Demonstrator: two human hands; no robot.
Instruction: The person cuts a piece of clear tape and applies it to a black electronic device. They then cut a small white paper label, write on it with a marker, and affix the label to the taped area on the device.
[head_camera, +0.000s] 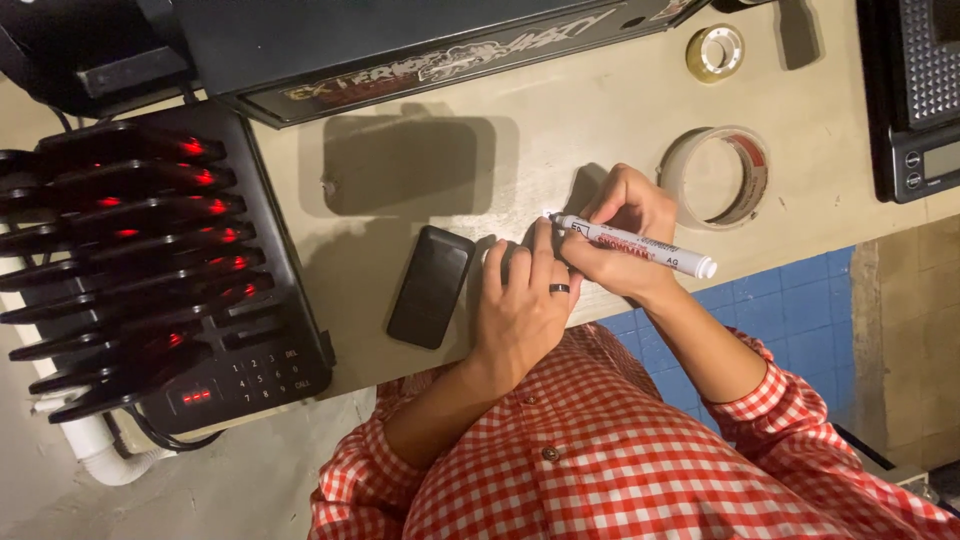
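- White marker (632, 246) with a grey band of print lies slantwise across the centre right of the frame, tip toward upper left, blunt end toward lower right.
- Right hand (622, 232) is curled tight round the marker, fingers folded over the barrel near the tip; tip sits at or just above the beige table (560, 120). What is under the tip is too small to tell.
- Left hand (520, 300) rests flat on the table just left of the right hand, fingers loosely spread and pointing up the frame, nothing gripped; a dark ring shows on one finger. Its fingertips lie just beside the marker tip; whether they pin something down I cannot tell.
- Black phone (431, 286), screen dark, lies on the table just left of the left hand, tilted slightly.
- Roll of clear tape (716, 176) with a reddish inner core lies flat, upper right of the right hand, near but apart.
- Smaller gold-coloured roll (715, 52) lies at the top of the frame, above the clear tape.
- Black charging rack (140, 260) of stacked pagers with red lights and a keypad fills the left side.
- Black box (420, 50) with a printed edge runs along the top.
- Red-and-white checked sleeves cover both arms at the bottom of the frame.
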